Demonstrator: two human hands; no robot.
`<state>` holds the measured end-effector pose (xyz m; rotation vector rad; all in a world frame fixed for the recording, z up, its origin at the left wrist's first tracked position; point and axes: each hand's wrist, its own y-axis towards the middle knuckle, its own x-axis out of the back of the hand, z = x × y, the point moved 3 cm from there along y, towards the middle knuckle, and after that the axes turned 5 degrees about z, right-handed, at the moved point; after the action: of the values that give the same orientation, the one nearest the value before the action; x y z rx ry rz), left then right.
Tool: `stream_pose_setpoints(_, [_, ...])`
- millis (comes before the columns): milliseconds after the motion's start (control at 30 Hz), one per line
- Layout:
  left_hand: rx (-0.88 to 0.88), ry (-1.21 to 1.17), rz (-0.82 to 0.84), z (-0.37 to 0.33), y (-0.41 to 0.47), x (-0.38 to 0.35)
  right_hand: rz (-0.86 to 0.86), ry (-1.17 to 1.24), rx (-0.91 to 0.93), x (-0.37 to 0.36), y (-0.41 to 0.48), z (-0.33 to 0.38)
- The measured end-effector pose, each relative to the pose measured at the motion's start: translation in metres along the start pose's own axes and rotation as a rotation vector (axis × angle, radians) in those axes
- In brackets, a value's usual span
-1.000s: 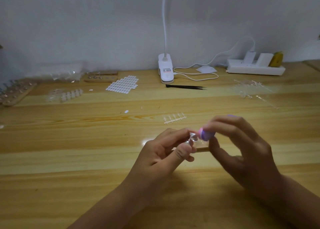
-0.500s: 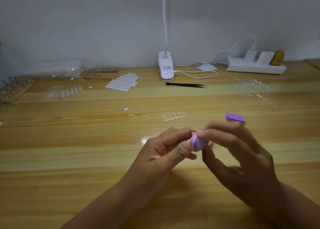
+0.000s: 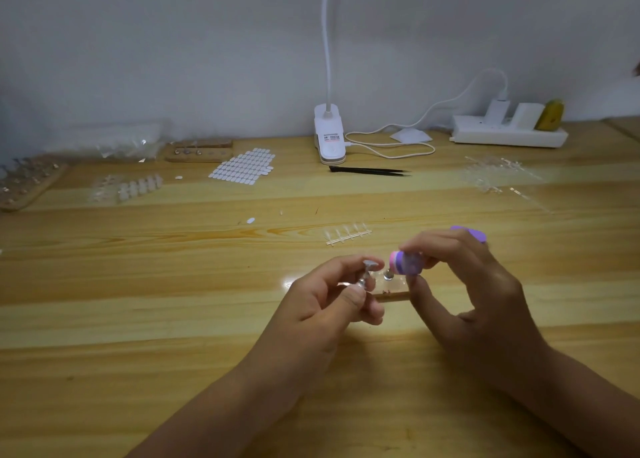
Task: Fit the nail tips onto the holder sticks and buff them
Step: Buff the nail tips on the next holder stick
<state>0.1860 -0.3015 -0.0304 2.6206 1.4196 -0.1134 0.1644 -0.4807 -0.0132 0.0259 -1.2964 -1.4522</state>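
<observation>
- Clear nail tip (image 3: 370, 262) seated on a metal holder stick (image 3: 363, 279), above the desk's near middle.
- Left hand (image 3: 329, 305): fingers pinched round the stick.
- Purple-pink buffer (image 3: 403, 262): clamped in right hand (image 3: 474, 294), just beside the tip; contact unclear.
- Step, as judged: buffing. The next move calls for light strokes across the tip.
- Wooden base (image 3: 393, 295) lies beneath.

Person's body, parts in view: two hands and two forearms only.

Left hand (image 3: 325, 301): bare. Its thumbnail (image 3: 356, 295) is short, rounded and plain in finish.

Right hand (image 3: 474, 294): bare. Knuckles and faint tendon lines are evident on its back. The condition of its nails cannot be told.

Left forearm (image 3: 242, 398): bare from the wrist to the near edge of view.

Right forearm (image 3: 571, 398): likewise bare to the near right corner, its surface in shade.

Any clothing above the forearms lies outside the view.
</observation>
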Motion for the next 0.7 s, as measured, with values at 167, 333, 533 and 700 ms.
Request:
stream_pose_setpoints(167, [-0.008, -0.011, 0.026, -0.001, -0.001, -0.002, 0.001, 0.029, 0.064, 0.000, -0.003, 0.007])
stream_pose_setpoints(333, [-0.044, 0.128, 0.097, -0.003, -0.004, -0.010, 0.044, -0.065, 0.172, -0.005, -0.005, 0.012])
stream_pose_setpoints(533, [-0.016, 0.077, 0.110, -0.003, -0.004, -0.010, -0.018, -0.098, 0.098, 0.006, 0.002, 0.005])
stream_pose_setpoints(700, [-0.033, 0.139, 0.134, -0.005, -0.003, -0.011, 0.055, -0.070, 0.207, -0.001, -0.004, 0.018])
